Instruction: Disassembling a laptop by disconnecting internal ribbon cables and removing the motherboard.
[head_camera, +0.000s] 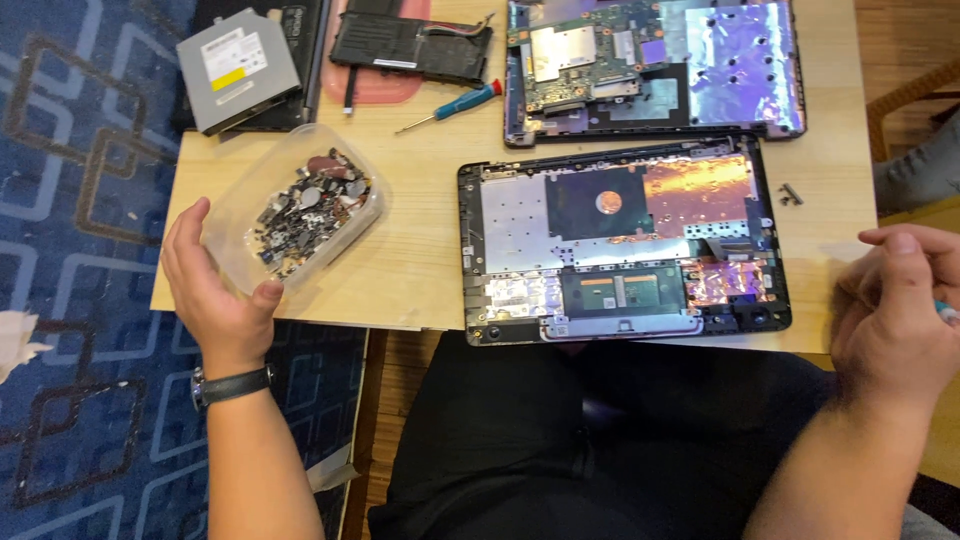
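Note:
My left hand (215, 285) grips the near edge of a clear plastic tub (240, 215) filled with several small screws and metal parts, at the left of a low wooden table (420, 270). My right hand (895, 310) is at the table's right edge, fingers curled around a small tool with a pale blue tip that barely shows. Between my hands lies an opened laptop shell (620, 250) with foil shielding and a touchpad board. Behind it sits a second laptop half (655, 65) with its circuit board exposed.
A blue-handled screwdriver (455, 105) lies at the table's middle back. A grey optical drive (238, 68) and a black battery pack (410, 48) sit at the back left. Two small dark screws (790, 193) rest near the right edge. Blue patterned carpet (80, 250) lies on the left.

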